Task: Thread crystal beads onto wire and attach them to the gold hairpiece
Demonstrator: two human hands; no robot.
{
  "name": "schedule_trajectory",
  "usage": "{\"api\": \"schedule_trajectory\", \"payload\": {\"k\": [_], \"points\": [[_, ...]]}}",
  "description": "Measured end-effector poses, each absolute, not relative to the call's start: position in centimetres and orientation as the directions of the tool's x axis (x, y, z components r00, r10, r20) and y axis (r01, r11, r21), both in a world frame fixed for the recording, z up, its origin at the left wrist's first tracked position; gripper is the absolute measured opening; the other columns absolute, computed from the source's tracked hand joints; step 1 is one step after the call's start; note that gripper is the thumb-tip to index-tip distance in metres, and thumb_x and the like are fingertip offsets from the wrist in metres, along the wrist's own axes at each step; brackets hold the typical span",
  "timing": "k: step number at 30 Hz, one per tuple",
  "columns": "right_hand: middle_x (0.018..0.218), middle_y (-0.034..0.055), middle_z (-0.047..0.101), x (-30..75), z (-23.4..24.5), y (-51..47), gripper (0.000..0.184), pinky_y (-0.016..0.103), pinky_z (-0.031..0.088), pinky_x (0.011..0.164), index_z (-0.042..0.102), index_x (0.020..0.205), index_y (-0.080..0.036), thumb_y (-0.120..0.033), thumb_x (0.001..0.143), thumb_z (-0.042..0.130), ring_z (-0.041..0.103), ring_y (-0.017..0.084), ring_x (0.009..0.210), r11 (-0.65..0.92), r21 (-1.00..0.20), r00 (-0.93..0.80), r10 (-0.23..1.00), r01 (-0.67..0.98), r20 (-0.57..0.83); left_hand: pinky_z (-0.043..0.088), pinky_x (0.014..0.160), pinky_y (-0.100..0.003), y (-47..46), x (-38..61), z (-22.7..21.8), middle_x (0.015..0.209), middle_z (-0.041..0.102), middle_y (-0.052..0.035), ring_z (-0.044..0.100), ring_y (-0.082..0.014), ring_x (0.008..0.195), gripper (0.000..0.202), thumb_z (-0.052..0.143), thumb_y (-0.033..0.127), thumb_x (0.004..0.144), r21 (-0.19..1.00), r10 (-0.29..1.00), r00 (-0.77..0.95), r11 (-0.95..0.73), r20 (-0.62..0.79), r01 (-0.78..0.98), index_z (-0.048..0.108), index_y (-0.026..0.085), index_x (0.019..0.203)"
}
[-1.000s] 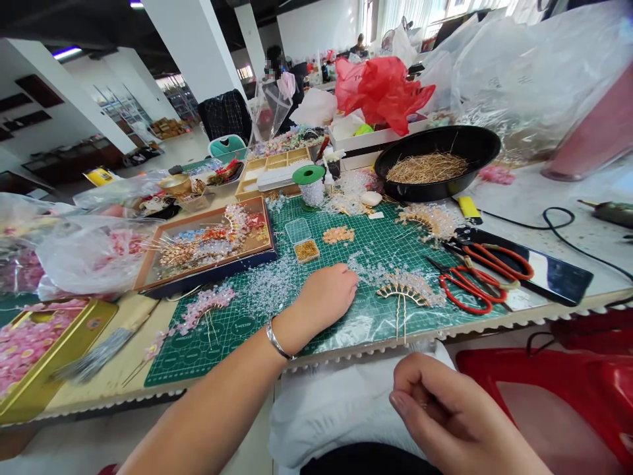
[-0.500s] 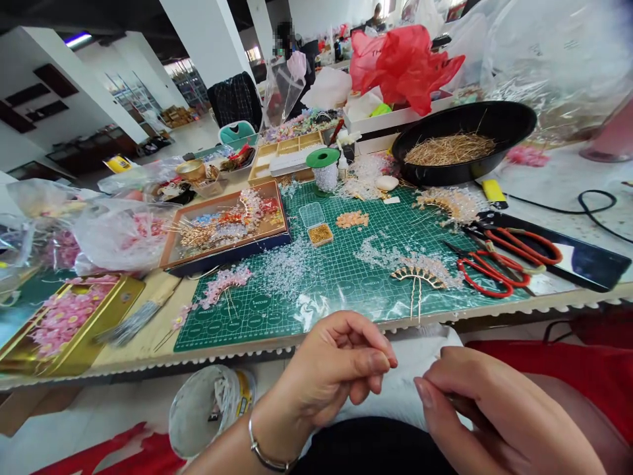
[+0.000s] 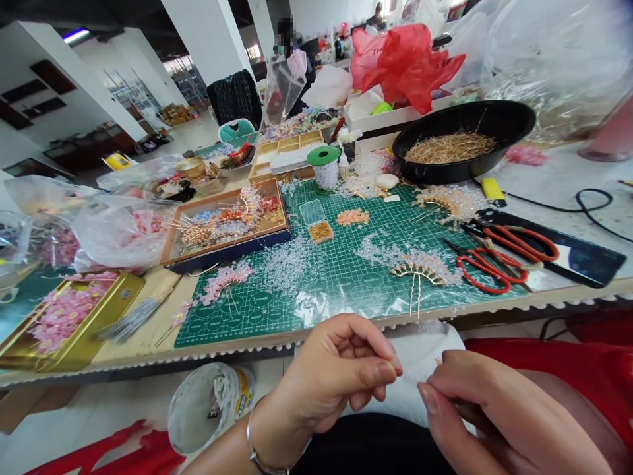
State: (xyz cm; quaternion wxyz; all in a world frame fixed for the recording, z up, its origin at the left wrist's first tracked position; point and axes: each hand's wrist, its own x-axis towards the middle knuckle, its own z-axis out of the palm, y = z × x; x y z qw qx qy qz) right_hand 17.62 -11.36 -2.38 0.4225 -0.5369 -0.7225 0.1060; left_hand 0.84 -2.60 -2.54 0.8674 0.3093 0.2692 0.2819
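Note:
My left hand [image 3: 341, 373] is below the table edge over my lap, thumb and fingers pinched together on something too small to name. My right hand [image 3: 487, 409] is close beside it, fingers curled and closed, its contents hidden. Both hands nearly touch at the fingertips above a white cloth [image 3: 420, 359]. On the green cutting mat [image 3: 341, 270] just ahead lie a gold hair comb [image 3: 418, 277], clear beads [image 3: 287, 260] and a pink beaded piece [image 3: 225, 280].
Red-handled scissors [image 3: 494, 264] lie at the mat's right. A black pan of gold pins [image 3: 455, 145] stands behind. A wooden tray of ornaments [image 3: 227, 224] and a gold tin of pink flowers [image 3: 64, 320] are at left. A white bucket [image 3: 210, 406] sits on the floor. People work in the background.
My left hand left the mat, drew back to my lap and pinched shut next to my right hand. The view tilted down slightly.

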Motion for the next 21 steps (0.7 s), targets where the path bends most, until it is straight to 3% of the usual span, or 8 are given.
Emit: {"api": "schedule_trajectory", "payload": {"k": [12, 16, 21], "points": [[0.056, -0.0053, 0.055, 17.1, -2.1, -10.8, 0.014, 0.02, 0.041, 0.041, 0.049, 0.087, -0.025, -0.011, 0.09, 0.053, 0.049, 0.011, 0.044, 0.432, -0.585, -0.085, 0.846, 0.686, 0.526, 0.031, 0.037, -0.01, -3.0, 0.3, -2.6, 0.07, 0.065, -0.0002, 0.053, -0.0029, 0.048, 0.027, 0.089, 0.023, 0.067, 0.774, 0.678, 0.68, 0.578, -0.279, -0.258, 0.065, 0.014, 0.078], [0.058, -0.0045, 0.055, 17.1, -1.8, -10.6, 0.015, 0.019, 0.042, 0.042, 0.05, 0.084, -0.024, -0.011, 0.09, 0.053, 0.052, 0.011, 0.046, 0.42, -0.595, -0.116, 0.87, 0.686, 0.48, 0.041, 0.056, -0.015, -3.2, 0.0, -2.1, 0.075, 0.063, -0.0005, 0.052, -0.0055, 0.062, 0.02, 0.084, 0.022, 0.072, 0.932, 0.746, 0.646, 0.329, -0.158, -0.152, 0.067, 0.015, 0.08], [0.064, -0.0031, 0.06, 17.1, -2.5, -10.8, 0.012, 0.02, 0.048, 0.047, 0.055, 0.087, -0.023, -0.018, 0.097, 0.051, 0.057, 0.012, 0.05, 0.331, -0.723, -0.106, 0.935, 0.606, 0.339, 0.044, 0.059, -0.021, -3.0, -0.6, -1.2, 0.077, 0.068, -0.0038, 0.057, -0.0108, 0.064, 0.011, 0.076, 0.027, 0.082, 0.999, 0.779, 0.627, -0.044, 0.014, 0.032, 0.073, 0.017, 0.088]]}}
